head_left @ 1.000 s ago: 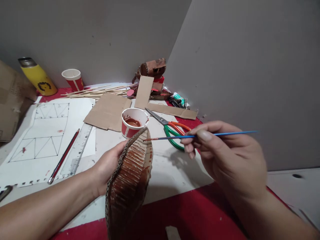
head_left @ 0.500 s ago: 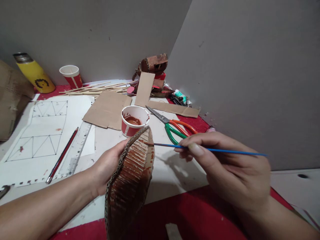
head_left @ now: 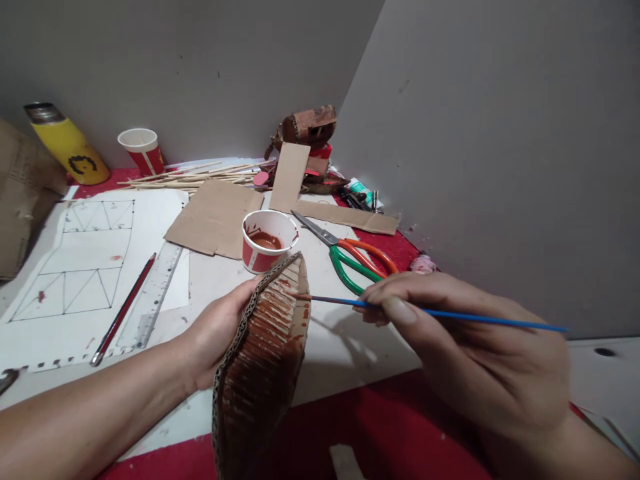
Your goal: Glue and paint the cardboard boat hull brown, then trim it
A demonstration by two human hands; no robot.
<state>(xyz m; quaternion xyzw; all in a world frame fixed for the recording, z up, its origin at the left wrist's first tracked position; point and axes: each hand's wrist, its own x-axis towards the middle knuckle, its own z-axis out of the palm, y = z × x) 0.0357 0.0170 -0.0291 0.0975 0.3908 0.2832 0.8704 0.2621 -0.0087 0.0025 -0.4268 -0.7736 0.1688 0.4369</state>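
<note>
A curved corrugated cardboard piece [head_left: 265,353], streaked with reddish-brown paint and paler near its top, stands tilted at the centre. My left hand [head_left: 215,333] grips it from the left, its fingers hidden behind the cardboard. Pinched in my right hand [head_left: 450,340] is a thin blue paintbrush [head_left: 340,301], its brown tip touching the ribbed surface near the upper right edge. Just behind the piece sits a red and white paper cup [head_left: 270,240] with brown paint inside.
Scissors [head_left: 345,253] with green and orange handles lie right of the cup. Flat cardboard [head_left: 215,217], wooden sticks [head_left: 200,177], a ruler [head_left: 155,300], a pencil [head_left: 123,310], a drawing sheet [head_left: 95,250], a yellow bottle [head_left: 70,147] and a brown model [head_left: 310,127] lie around.
My right hand has moved right and slightly down with the brush. The brush tip has shifted a little down and right on the cardboard.
</note>
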